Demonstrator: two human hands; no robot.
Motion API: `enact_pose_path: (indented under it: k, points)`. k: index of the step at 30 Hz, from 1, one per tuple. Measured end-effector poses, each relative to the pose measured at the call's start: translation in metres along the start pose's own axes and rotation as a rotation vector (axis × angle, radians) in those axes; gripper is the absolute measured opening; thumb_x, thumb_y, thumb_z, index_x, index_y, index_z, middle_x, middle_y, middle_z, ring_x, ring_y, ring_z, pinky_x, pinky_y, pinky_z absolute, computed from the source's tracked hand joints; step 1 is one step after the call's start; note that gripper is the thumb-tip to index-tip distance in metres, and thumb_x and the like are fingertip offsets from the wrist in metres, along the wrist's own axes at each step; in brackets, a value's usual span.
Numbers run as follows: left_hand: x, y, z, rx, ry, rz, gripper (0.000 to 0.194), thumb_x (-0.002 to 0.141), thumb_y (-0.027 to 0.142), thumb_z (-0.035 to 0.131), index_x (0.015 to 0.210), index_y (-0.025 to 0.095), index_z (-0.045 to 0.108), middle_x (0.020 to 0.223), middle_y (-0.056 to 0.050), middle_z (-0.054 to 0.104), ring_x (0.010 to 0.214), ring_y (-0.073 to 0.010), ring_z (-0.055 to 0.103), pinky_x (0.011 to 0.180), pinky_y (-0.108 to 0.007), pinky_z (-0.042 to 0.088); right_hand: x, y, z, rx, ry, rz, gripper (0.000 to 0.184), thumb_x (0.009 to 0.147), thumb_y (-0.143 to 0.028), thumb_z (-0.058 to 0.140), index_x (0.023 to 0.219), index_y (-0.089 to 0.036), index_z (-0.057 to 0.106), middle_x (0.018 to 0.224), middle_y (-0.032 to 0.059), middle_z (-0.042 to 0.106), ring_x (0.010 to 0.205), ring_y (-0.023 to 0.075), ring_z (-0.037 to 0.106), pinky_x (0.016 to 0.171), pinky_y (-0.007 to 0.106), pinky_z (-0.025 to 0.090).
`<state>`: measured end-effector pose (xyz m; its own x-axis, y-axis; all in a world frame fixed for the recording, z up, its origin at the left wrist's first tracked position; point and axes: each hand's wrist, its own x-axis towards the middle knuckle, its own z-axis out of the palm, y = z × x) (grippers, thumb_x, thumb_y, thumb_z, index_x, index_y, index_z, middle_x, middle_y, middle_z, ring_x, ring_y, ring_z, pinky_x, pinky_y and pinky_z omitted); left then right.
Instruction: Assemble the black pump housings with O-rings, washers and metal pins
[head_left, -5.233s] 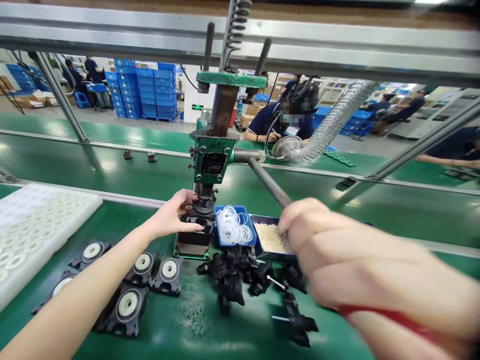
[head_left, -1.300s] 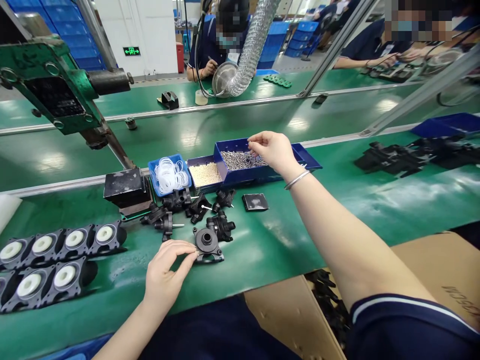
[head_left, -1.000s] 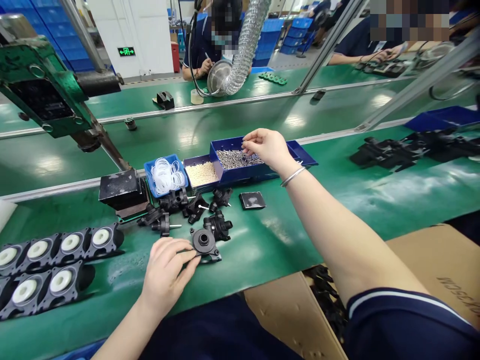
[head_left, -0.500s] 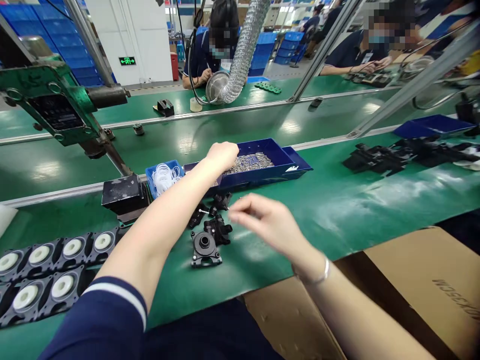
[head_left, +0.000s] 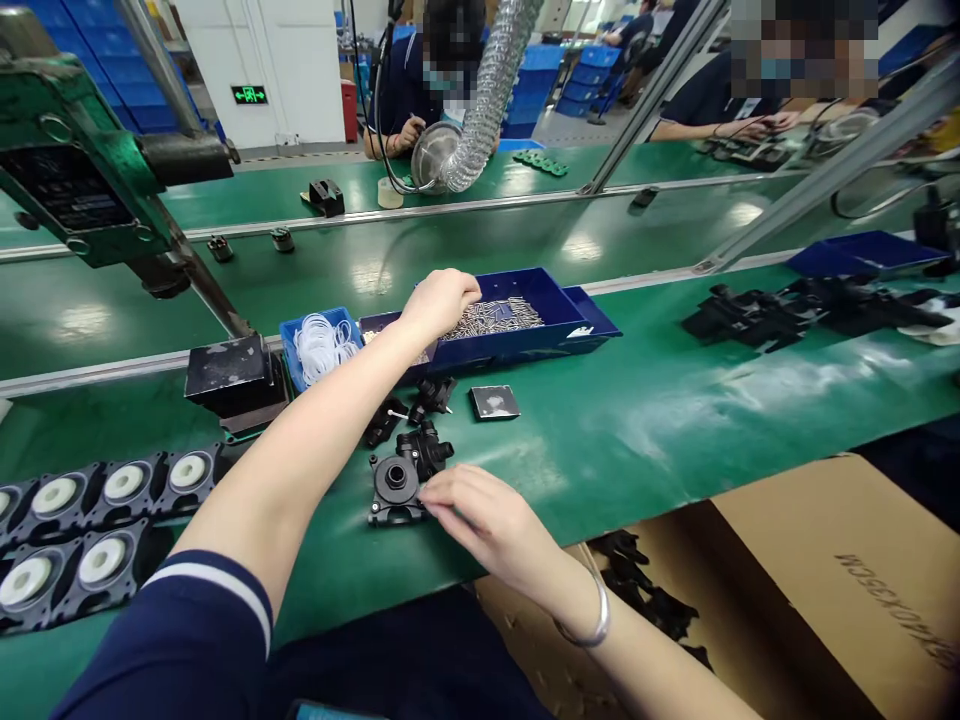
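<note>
My left hand (head_left: 441,302) reaches over a dark blue bin (head_left: 555,295) of small metal screws (head_left: 504,316). Its fingers are curled together at the screws, and their tips are hidden. Low over the bench, my right hand (head_left: 476,515) has thumb and fingers pinched at the right edge of a black plastic housing (head_left: 396,482). Whatever is between those fingertips is too small to name. The housing lies flat, its round collar facing up. Behind it are a black pipe-like fitting (head_left: 426,450) and more small black parts (head_left: 433,398).
White rings fill a light blue box (head_left: 285,345) beside the bin. A black block (head_left: 495,402) lies on the green bench. Black frames with white discs (head_left: 124,482) stand left, below a green press (head_left: 82,160). An open carton (head_left: 817,560) is at right; co-workers sit opposite.
My right hand has moved down and left to the housing's edge, uncovering the black block. My left hand stays over the screws. The view has shifted slightly.
</note>
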<state>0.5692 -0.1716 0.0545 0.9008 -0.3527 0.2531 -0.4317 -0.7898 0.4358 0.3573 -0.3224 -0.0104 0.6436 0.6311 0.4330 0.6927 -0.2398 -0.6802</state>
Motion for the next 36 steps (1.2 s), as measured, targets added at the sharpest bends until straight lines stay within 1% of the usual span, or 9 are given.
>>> enact_pose_path:
  k: [5, 8, 11, 14, 18, 23, 29, 34, 36]
  points:
    - [-0.082, 0.018, -0.045, -0.332, 0.139, -0.02, 0.019, 0.088, 0.018, 0.065, 0.106, 0.015, 0.07, 0.07, 0.001, 0.072, 0.068, -0.0148, 0.068, 0.071, -0.028, 0.051, -0.003, 0.0, -0.004, -0.063, -0.104, -0.088, 0.035, 0.099, -0.014, 0.052, 0.131, -0.025, 0.058, 0.116, 0.0092, 0.069, 0.106, 0.0223, 0.065, 0.09, 0.04, 0.058]
    - [-0.151, 0.019, -0.062, -0.304, 0.136, -0.127, 0.009, 0.088, 0.025, 0.068, 0.089, 0.02, 0.075, 0.076, 0.0, 0.074, 0.072, -0.0163, 0.069, 0.073, -0.029, 0.054, -0.003, 0.002, -0.003, -0.027, -0.034, -0.041, 0.042, 0.098, -0.016, 0.055, 0.138, -0.027, 0.052, 0.119, 0.0081, 0.069, 0.108, 0.0225, 0.065, 0.095, 0.042, 0.057]
    - [-0.207, 0.012, -0.058, -0.248, 0.139, -0.18, 0.014, 0.089, 0.024, 0.065, 0.089, 0.025, 0.079, 0.088, -0.002, 0.076, 0.084, -0.0181, 0.071, 0.08, -0.03, 0.056, -0.004, 0.004, -0.001, 0.031, 0.068, 0.043, 0.038, 0.097, -0.016, 0.057, 0.133, -0.027, 0.054, 0.111, 0.0068, 0.07, 0.095, 0.0206, 0.068, 0.088, 0.039, 0.058]
    - [-0.239, 0.004, -0.044, -0.196, 0.125, -0.215, 0.017, 0.091, 0.023, 0.062, 0.093, 0.027, 0.079, 0.094, -0.002, 0.078, 0.086, -0.0189, 0.073, 0.08, -0.03, 0.059, -0.007, 0.005, 0.001, 0.077, 0.153, 0.114, 0.027, 0.097, -0.016, 0.056, 0.121, -0.027, 0.06, 0.102, 0.0053, 0.07, 0.082, 0.0183, 0.068, 0.076, 0.034, 0.059]
    - [-0.249, 0.003, -0.032, -0.035, 0.056, -0.116, 0.027, 0.094, 0.017, 0.053, 0.104, 0.025, 0.077, 0.1, -0.004, 0.079, 0.091, -0.0212, 0.075, 0.083, -0.034, 0.06, -0.012, 0.004, 0.002, 0.083, 0.197, 0.171, 0.02, 0.097, -0.019, 0.055, 0.113, -0.027, 0.064, 0.098, 0.005, 0.071, 0.078, 0.0187, 0.068, 0.071, 0.033, 0.059]
    - [-0.24, 0.018, -0.036, 0.19, -0.078, 0.024, 0.038, 0.089, 0.002, 0.05, 0.117, 0.019, 0.069, 0.107, -0.01, 0.077, 0.097, -0.0246, 0.074, 0.085, -0.038, 0.06, -0.017, 0.003, 0.002, 0.089, 0.236, 0.227, 0.016, 0.098, -0.023, 0.055, 0.108, -0.027, 0.066, 0.085, 0.0031, 0.071, 0.072, 0.0188, 0.068, 0.068, 0.033, 0.058]
    - [-0.222, 0.042, -0.044, 0.492, -0.364, 0.136, 0.023, 0.082, -0.005, 0.054, 0.088, 0.011, 0.07, 0.077, -0.013, 0.073, 0.074, -0.0286, 0.072, 0.067, -0.038, 0.058, -0.02, 0.002, 0.003, 0.079, 0.242, 0.253, 0.013, 0.098, -0.023, 0.055, 0.103, -0.026, 0.067, 0.081, 0.0021, 0.071, 0.073, 0.0187, 0.068, 0.069, 0.032, 0.056]
    - [-0.218, 0.038, -0.044, 0.39, -0.367, 0.075, 0.025, 0.081, -0.007, 0.054, 0.087, 0.012, 0.069, 0.075, -0.012, 0.073, 0.068, -0.0269, 0.073, 0.064, -0.035, 0.057, -0.02, 0.0, 0.003, 0.068, 0.215, 0.243, 0.015, 0.098, -0.022, 0.054, 0.106, -0.027, 0.066, 0.083, 0.0019, 0.07, 0.074, 0.019, 0.068, 0.069, 0.033, 0.057]
    - [-0.223, 0.031, -0.047, 0.279, -0.312, 0.035, 0.031, 0.084, -0.005, 0.052, 0.101, 0.014, 0.07, 0.091, -0.013, 0.077, 0.079, -0.0257, 0.076, 0.074, -0.035, 0.059, -0.021, -0.003, 0.006, 0.066, 0.223, 0.242, 0.017, 0.098, -0.022, 0.053, 0.111, -0.027, 0.064, 0.091, 0.0035, 0.07, 0.078, 0.0189, 0.067, 0.072, 0.033, 0.057]
